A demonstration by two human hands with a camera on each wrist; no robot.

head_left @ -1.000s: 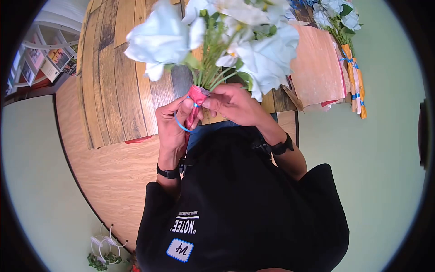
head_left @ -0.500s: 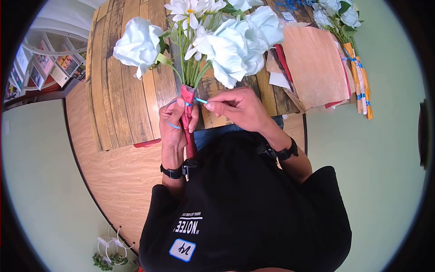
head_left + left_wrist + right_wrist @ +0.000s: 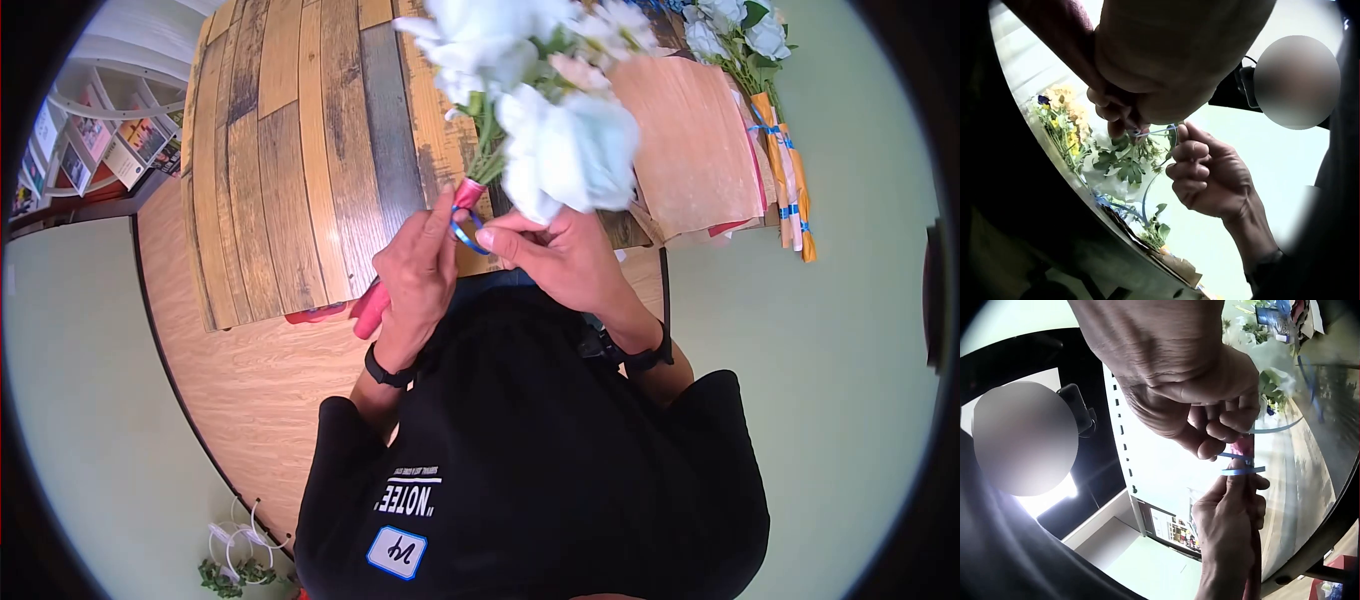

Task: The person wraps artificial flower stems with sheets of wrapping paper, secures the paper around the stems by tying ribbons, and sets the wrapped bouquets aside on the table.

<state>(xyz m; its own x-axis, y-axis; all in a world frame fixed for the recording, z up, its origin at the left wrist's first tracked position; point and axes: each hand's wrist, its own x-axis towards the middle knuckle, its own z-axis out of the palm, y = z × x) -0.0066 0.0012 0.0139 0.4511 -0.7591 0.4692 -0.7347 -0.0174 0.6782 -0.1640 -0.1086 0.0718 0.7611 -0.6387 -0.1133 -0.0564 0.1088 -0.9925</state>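
A bouquet of pale blue and white artificial flowers [image 3: 570, 150] is held over the table's near edge, its heads leaning to the upper right. My left hand [image 3: 415, 265] grips its stems, which are wrapped in red paper [image 3: 372, 312]; the wrapped end sticks out below that hand. Around the wrap near its top runs a narrow blue ribbon [image 3: 466, 240], bowed out in a loop. My right hand [image 3: 572, 265] pinches the ribbon between thumb and fingers. From the left wrist, the ribbon [image 3: 1163, 130] stretches taut between both hands. Loose ribbon ends [image 3: 1244, 470] show by the left thumb in the right wrist view.
Stacked sheets of peach wrapping paper [image 3: 690, 150] lie on the right of the wooden table [image 3: 300, 150]. Beyond them are wrapped bouquets [image 3: 790, 185] tied with blue ribbon. A display rack [image 3: 120, 140] with cards stands at the far left.
The bouquet has tilted over to the right, and its lower end has swung left. My left hand has turned and moved right. My right hand still pinches the ribbon, now looped nearer the wrap.
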